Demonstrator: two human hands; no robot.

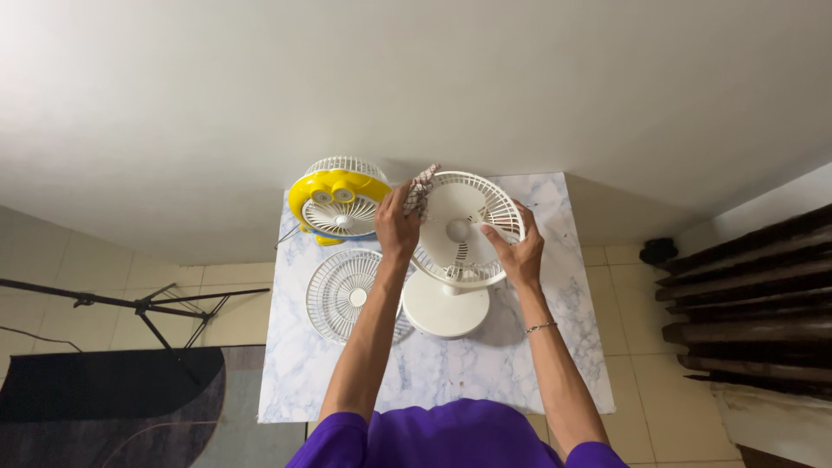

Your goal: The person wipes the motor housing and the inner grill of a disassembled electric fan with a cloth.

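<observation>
The left hand [397,227] was closed around a checked cloth [421,190], pressing it against the upper left rim of a white fan [461,234] that stood between the two hands. The cloth bunched out above the fingers and lay against the fan's rear cage. The right hand [518,251] gripped the opposite rim of the same fan, fingers curled over the edge and thumb reaching in towards the blades, so the fan's head was held from both sides. A thin bracelet [540,327] circled the right wrist. Below the hands, nearer the person, the fan's round white base [445,308] rested on the marble-patterned tabletop [433,368].

Just left of the left forearm lay a detached white grille [345,295], flat on the tabletop and partly hidden by that arm. Beyond it, up and to the left of the left hand, stood a yellow fan [339,204] with a white grille, close to the cloth but not visibly touching it.

Purple sleeves [451,438] filled the bottom edge nearest the person. Well off to the left of the hands, a black stand [165,306] rested on the tiled floor beside a dark rug [104,403]. Far to the right of the right hand, dark slatted wood [754,286] ran along the wall.
</observation>
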